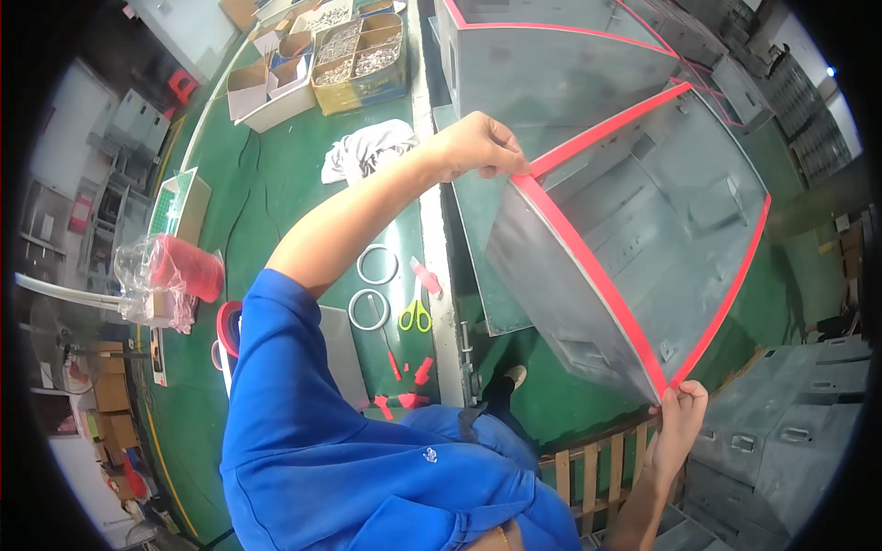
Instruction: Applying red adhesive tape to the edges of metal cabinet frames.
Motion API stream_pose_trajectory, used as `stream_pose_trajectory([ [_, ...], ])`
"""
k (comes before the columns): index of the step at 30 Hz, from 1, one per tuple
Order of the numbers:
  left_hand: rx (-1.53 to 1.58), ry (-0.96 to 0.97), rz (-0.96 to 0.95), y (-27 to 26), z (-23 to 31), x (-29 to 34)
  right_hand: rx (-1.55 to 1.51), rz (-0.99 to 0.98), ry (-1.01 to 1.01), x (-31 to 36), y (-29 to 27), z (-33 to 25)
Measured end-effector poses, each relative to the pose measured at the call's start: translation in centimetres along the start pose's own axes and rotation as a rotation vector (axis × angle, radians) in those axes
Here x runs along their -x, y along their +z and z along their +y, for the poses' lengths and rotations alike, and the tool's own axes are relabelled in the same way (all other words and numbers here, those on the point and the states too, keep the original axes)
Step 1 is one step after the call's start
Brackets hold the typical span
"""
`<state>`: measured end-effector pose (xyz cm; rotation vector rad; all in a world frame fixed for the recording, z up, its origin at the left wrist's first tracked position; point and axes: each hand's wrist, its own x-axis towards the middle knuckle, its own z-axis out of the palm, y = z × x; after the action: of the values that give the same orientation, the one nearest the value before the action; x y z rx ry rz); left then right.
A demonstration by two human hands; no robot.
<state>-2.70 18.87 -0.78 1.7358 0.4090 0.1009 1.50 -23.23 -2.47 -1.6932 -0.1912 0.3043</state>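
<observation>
A grey metal cabinet shell (537, 266) stands tilted before me on the right, its open side facing up. Red strip (588, 253) runs along its rim. At the far left corner, my left hand (482, 147) is closed, thumb and fingers pinching the strip where two lengths meet. My right hand (680, 418) grips the near corner, its fingers closed on the strip there; the cabinet corner partly hides the fingertips. Between the hands the strip lies along the edge. Green-handled scissors (415, 317) lie on the green bench, left of the cabinet.
Near the scissors are white rings (369, 309), a red-handled tool (393, 363) and red scraps (409, 401). A white cloth (367, 151) and a divided bin of small parts (363, 60) sit farther back. Another red-rimmed cabinet (551, 73) stands beyond. A wooden pallet (593, 473) lies below.
</observation>
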Motion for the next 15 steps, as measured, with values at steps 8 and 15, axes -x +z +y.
stream_pose_trajectory([
  [8, -0.067, 0.009, -0.021, -0.11, 0.21, 0.3, -0.011, 0.031, 0.001, 0.23, 0.65, -0.51],
  [15, 0.056, 0.09, -0.069, -0.17, -0.31, 0.23, -0.008, -0.007, -0.024, 0.15, 0.2, -0.02],
])
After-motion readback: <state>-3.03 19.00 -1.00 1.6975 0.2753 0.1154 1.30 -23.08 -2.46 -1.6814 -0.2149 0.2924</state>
